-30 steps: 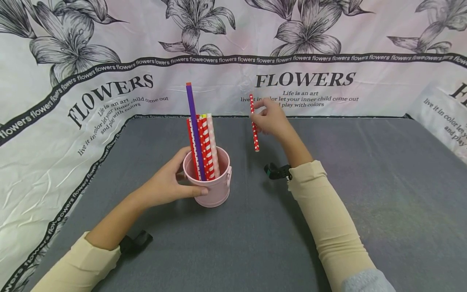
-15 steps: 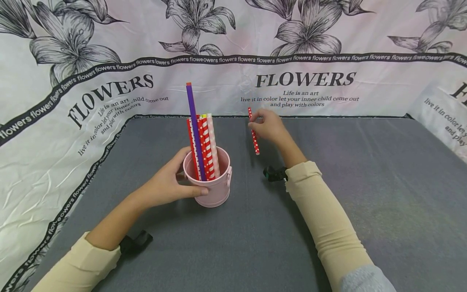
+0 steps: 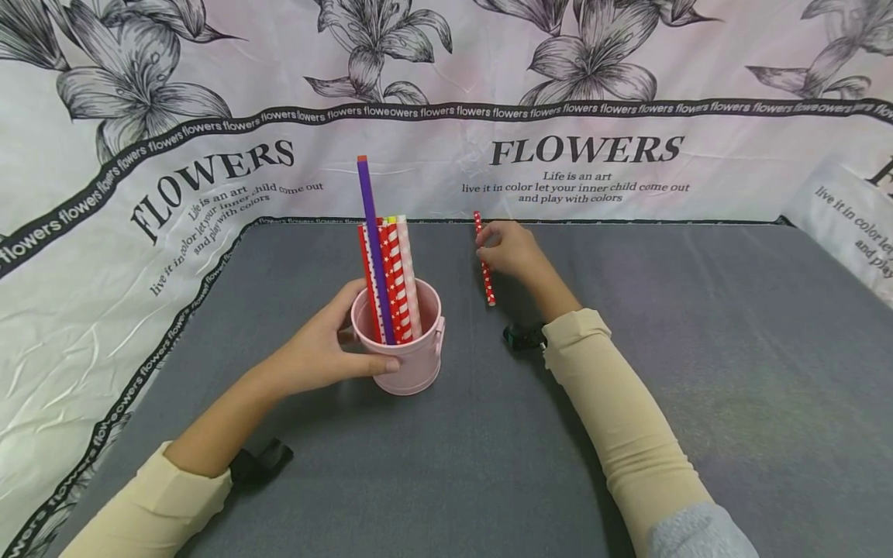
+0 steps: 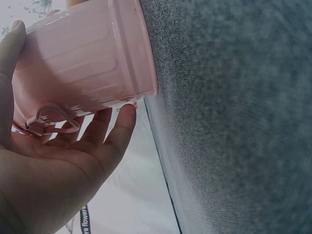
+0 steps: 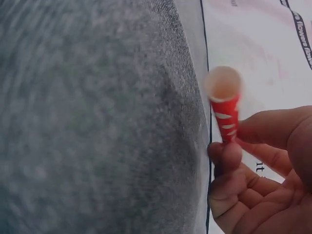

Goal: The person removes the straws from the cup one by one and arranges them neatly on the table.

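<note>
My left hand (image 3: 324, 345) grips a small pink pail (image 3: 416, 368) from its left side, thumb across the front. In the left wrist view, the pail (image 4: 73, 63) has a wire handle loop beside the palm. Several paper straws stand in it: a taller purple straw (image 3: 372, 240) with an orange tip, red-and-white ones such as the striped straw (image 3: 398, 275), and a pale pink straw (image 3: 408, 279). To the right of the pail, my right hand (image 3: 515, 252) pinches a red straw with white dots (image 3: 489, 288) between thumb and fingers. Its hollow end faces the right wrist camera.
A dark grey cloth (image 3: 432, 473) covers the table. White fabric with printed flowers and lettering (image 3: 586, 151) rises behind it and along the left side. A black wrist strap (image 3: 260, 463) sits on the left arm, another (image 3: 525, 336) on the right.
My right hand has come down and slightly nearer with the dotted straw, from in front of the backdrop lettering to lower over the table's far part. The left hand and pail have stayed put.
</note>
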`<move>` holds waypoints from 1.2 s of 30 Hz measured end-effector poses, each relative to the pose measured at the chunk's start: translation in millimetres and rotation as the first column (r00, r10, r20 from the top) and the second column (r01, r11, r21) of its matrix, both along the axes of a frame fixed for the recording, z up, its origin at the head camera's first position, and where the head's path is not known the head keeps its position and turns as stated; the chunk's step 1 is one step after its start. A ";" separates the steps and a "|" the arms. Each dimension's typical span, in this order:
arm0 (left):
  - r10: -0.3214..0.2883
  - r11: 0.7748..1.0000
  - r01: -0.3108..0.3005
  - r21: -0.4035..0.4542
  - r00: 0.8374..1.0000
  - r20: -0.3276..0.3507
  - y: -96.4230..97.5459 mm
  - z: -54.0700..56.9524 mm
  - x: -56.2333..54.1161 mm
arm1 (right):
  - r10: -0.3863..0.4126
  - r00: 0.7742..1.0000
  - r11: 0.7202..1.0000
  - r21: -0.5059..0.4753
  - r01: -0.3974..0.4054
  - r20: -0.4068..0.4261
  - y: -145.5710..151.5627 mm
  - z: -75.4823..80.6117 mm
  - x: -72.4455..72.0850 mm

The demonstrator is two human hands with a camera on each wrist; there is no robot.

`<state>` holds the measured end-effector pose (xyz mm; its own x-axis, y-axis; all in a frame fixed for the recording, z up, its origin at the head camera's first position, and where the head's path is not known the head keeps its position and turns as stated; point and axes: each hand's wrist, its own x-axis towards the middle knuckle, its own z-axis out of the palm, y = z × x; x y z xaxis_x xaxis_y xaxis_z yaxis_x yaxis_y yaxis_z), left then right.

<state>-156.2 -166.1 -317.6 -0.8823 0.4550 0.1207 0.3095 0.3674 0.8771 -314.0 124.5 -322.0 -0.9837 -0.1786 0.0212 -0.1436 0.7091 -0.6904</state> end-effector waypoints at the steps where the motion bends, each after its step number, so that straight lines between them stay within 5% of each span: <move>1: 0.000 1.000 0.000 0.000 1.000 0.001 0.0 0.1 0.0 | 0.002 1.000 1.000 0.003 -0.002 0.015 -0.1 -0.7 -0.3; 13: -0.011 1.000 0.011 0.014 1.000 -0.003 0.3 0.2 0.3 | 0.026 0.997 0.996 0.082 -0.031 0.068 -2.0 -4.3 -2.5; 36: -0.013 1.000 0.013 0.010 1.000 0.000 0.5 1.1 1.9 | 0.117 0.982 0.990 0.067 -0.128 0.149 -1.1 -0.1 0.0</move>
<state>-154.3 -165.6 -316.5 -0.8765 0.4648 0.1255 0.3141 0.3545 0.8807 -314.0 123.4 -322.1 -0.9459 -0.2936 -0.1381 -0.1350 0.7433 -0.6552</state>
